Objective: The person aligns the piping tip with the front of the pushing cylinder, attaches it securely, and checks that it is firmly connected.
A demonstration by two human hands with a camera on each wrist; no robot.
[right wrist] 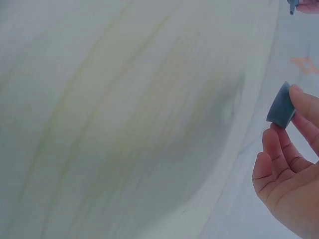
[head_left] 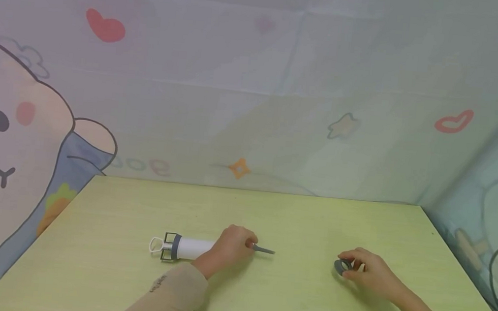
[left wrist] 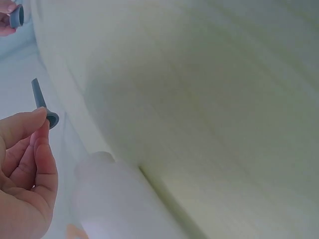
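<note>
My left hand [head_left: 231,245] pinches a small dark grey tapered nozzle [head_left: 265,250] by its wide end, between thumb and fingertips. In the left wrist view the narrow tip of the nozzle [left wrist: 38,93] points up and away from the fingers. Beneath this hand a white tube [head_left: 193,248] lies on its side, its right end hidden by the hand. A grey collar and a white pull handle [head_left: 156,245] are at its left end. Farther right, my right hand [head_left: 371,269] pinches a dark grey ring [head_left: 339,267]; the right wrist view shows the ring's flared side wall [right wrist: 282,106].
All this is on or over a pale yellow-green table [head_left: 298,298]. A patterned cloth [head_left: 216,123] hangs behind it and along the sides. A dark cable loop [head_left: 491,268] shows beyond the table's right edge.
</note>
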